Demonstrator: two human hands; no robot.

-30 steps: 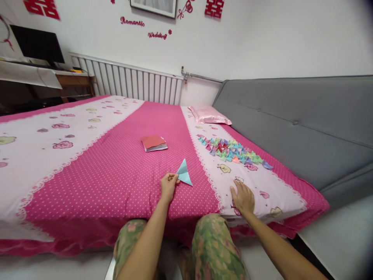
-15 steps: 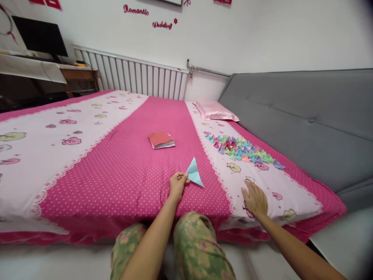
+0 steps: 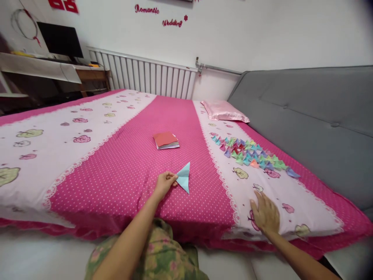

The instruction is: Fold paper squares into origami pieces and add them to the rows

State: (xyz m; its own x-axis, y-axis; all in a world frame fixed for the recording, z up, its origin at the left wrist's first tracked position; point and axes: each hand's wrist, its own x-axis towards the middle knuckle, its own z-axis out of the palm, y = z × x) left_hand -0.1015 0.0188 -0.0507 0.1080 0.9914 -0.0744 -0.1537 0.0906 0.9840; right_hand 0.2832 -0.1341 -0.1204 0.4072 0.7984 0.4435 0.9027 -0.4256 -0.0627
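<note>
Light-blue paper point(image 3: 184, 178), dotted pink bedspread point(image 3: 128, 163), grey headboard point(image 3: 305, 101)

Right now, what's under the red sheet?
Under the red sheet: a paper stack, mostly edges showing, on the bedspread. Faces of the lower sheets and the bedspread directly beneath are covered; can't see those.

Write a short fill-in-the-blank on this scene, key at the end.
1. The light-blue folded paper is pinched in the person's ____ hand.
2. The spread hand nearest the small folded papers is the person's ____ one.
3. The paper stack has a ____ top sheet.
4. The pink pillow lies near the ____ headboard.

Missing words: left; right; red; grey.
</note>
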